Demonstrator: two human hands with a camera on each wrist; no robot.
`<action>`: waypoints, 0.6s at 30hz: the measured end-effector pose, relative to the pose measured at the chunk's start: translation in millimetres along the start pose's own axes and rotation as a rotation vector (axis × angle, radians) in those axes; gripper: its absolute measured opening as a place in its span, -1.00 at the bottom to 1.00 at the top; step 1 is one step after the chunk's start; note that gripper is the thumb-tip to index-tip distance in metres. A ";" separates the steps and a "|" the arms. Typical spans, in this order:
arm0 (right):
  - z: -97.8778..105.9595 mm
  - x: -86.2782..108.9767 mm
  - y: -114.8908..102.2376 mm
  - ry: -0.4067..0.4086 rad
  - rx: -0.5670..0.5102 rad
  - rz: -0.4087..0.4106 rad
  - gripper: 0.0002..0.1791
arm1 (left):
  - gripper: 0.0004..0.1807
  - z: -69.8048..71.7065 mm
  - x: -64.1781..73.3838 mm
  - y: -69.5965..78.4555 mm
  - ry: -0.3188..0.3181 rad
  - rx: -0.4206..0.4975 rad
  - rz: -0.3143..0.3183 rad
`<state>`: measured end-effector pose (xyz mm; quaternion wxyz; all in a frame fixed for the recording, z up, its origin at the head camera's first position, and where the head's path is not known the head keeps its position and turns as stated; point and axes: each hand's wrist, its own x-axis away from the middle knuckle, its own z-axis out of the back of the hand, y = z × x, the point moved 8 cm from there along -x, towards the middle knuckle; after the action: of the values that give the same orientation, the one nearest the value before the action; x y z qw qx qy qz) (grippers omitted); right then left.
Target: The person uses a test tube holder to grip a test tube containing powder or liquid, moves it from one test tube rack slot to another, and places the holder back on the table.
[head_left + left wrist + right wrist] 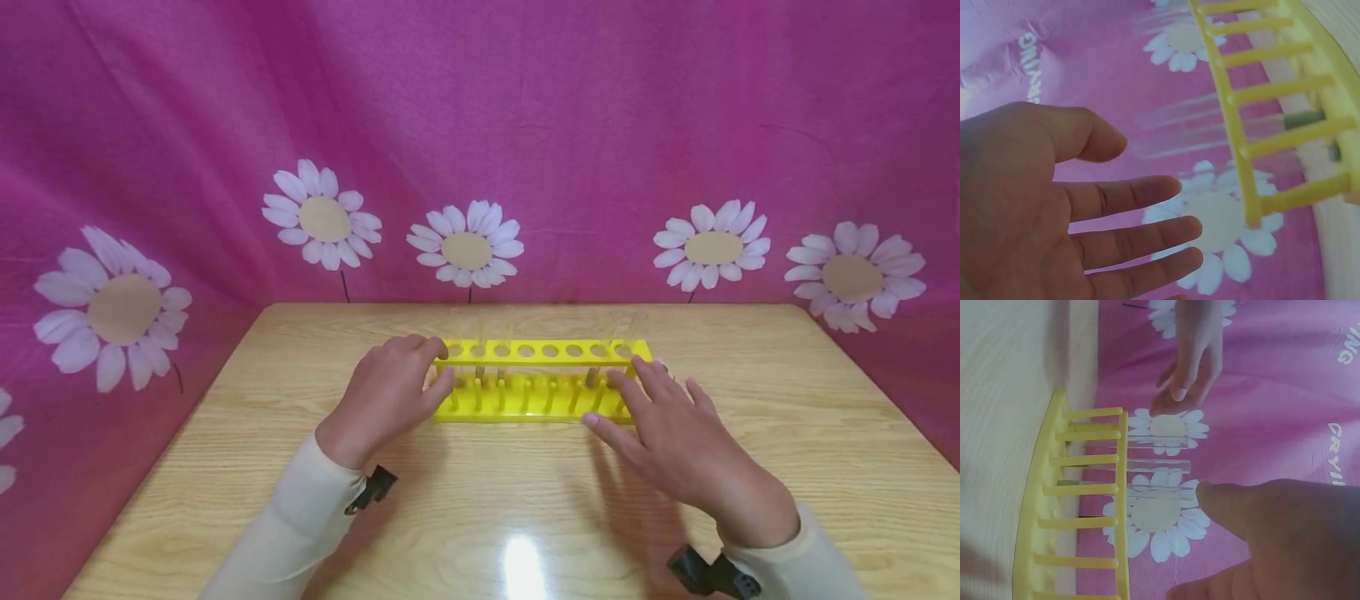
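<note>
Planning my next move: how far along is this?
Done: three tubes seated in the yellow rack, left end; at least one, right end. In hand: no tube looks gripped; left hand and right hand flank the rack. Possibly left: the vacant middle holes.

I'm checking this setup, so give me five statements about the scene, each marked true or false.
1. A yellow plastic rack stands on a light wood-grain table. True.
2. Every round hole in it is filled. False: slim clear tubes stand toward both ends; the middle holes are empty.
3. The right hand is at the rack's right end. True.
4. The left hand grips a tube. False: it holds nothing.
5. The magenta cloth behind shows red roses. False: white daisies.
</note>
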<state>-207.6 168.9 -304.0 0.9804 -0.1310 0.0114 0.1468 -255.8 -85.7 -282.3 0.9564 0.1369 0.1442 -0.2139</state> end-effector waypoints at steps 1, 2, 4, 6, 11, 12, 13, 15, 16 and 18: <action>-0.2 -0.4 0.6 -0.001 -0.001 -0.001 -0.10 | -0.69 -1.4 -1.0 -4.0 -0.002 0.007 0.021; -0.3 -0.6 1.3 -0.004 0.001 -0.003 -0.09 | -0.68 -2.7 -1.8 -7.5 -0.001 0.012 0.035; -0.5 -1.3 3.6 -0.011 0.005 -0.010 -0.10 | -0.64 -6.0 -4.0 -14.5 0.000 0.032 0.062; 0.0 -2.1 6.2 -0.013 0.022 -0.012 -0.11 | -0.57 -9.7 -6.4 -21.3 0.002 0.067 0.084; -1.5 -6.2 15.6 -0.035 0.051 -0.014 -0.11 | -0.38 -22.2 -13.0 -38.9 -0.009 0.196 0.146; -2.4 -7.2 18.0 -0.047 0.047 -0.019 -0.11 | -0.36 -24.8 -14.0 -42.2 -0.014 0.230 0.158; -3.3 -8.1 20.6 -0.060 0.037 -0.028 -0.10 | -0.35 -27.5 -14.8 -45.7 -0.018 0.258 0.173; -5.0 -9.3 26.2 -0.091 0.011 -0.053 -0.08 | -0.33 -31.9 -15.7 -51.4 -0.023 0.311 0.199; -5.8 -9.8 28.9 -0.111 -0.002 -0.068 -0.08 | -0.33 -34.0 -16.3 -54.0 -0.024 0.340 0.209; -7.3 -10.7 34.3 -0.147 -0.023 -0.098 -0.04 | -0.32 -37.7 -17.7 -58.2 -0.020 0.396 0.219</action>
<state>-227.7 195.7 -319.1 0.9830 -0.1317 -0.0686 0.1079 -305.4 -117.6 -322.7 0.9297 0.3349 0.0741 -0.1346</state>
